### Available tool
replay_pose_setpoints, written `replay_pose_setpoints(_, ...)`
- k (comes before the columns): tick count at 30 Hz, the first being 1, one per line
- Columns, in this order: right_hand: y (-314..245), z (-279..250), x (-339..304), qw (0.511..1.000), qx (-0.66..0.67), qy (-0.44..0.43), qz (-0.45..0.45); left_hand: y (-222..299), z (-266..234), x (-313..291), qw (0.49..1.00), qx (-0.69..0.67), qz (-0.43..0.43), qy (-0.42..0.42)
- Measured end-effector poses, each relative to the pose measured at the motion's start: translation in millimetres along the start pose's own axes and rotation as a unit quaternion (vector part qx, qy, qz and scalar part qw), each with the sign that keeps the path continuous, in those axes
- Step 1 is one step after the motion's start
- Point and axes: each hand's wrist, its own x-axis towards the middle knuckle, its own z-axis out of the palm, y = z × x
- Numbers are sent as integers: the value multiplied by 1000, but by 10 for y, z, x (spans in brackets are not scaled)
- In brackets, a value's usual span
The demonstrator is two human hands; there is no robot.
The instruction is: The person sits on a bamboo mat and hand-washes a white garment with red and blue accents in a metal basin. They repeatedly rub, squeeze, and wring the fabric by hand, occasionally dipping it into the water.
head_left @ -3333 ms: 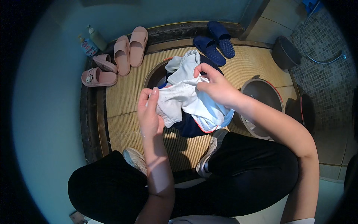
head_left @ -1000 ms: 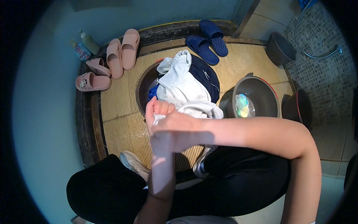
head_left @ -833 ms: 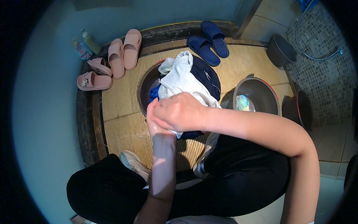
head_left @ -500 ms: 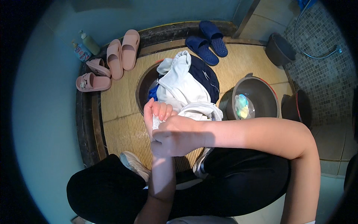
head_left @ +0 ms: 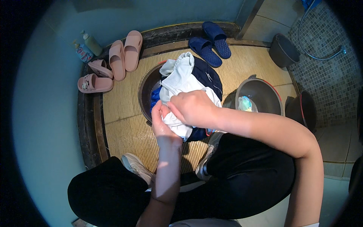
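A white garment (head_left: 183, 77) lies bunched over a dark round basin (head_left: 144, 98) between my feet. My left hand (head_left: 162, 123) is closed around a fold of it, fingers curled up from the near left. Just right of it and higher, my right hand (head_left: 196, 108) grips the same cloth with bent fingers; the fingertips are partly hidden. White fabric hangs below the two hands. Beneath it a navy garment (head_left: 209, 77) fills the basin's right side, and a bit of bright blue cloth (head_left: 155, 97) shows at its left.
To the right stands a grey bucket (head_left: 269, 94) holding a clear bag with coloured contents (head_left: 245, 104). Two more dark buckets (head_left: 283, 51) stand farther right. Navy slippers (head_left: 206, 51), pink slippers (head_left: 117, 60) and pump bottles (head_left: 90, 43) line the wall edge. A shower hose (head_left: 302, 45) hangs at right.
Both hands have moved forward over the basin. The right hand has shifted from across the left wrist onto the white garment, whose near part is now drawn up and bunched between the hands.
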Motion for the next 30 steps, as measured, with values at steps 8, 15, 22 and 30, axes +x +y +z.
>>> replay_pose_setpoints(8, -213, 47, 49, 973, 87, 15, -212, 39, -422, 236, 970, 1, 28, -240)
replay_pose_setpoints(15, 99, -99, 29, 996, -78, 2, -53, -124, -81, -117, 997, 41, 30, -59)
replay_pose_setpoints(22, -384, -155, 147, 978, 35, -23, -204, 46, -345, 183, 970, -49, 6, -238)
replay_pose_setpoints(30, -79, -49, 41, 994, -23, 14, -103, 15, 72, -136, 997, 42, 57, -3)
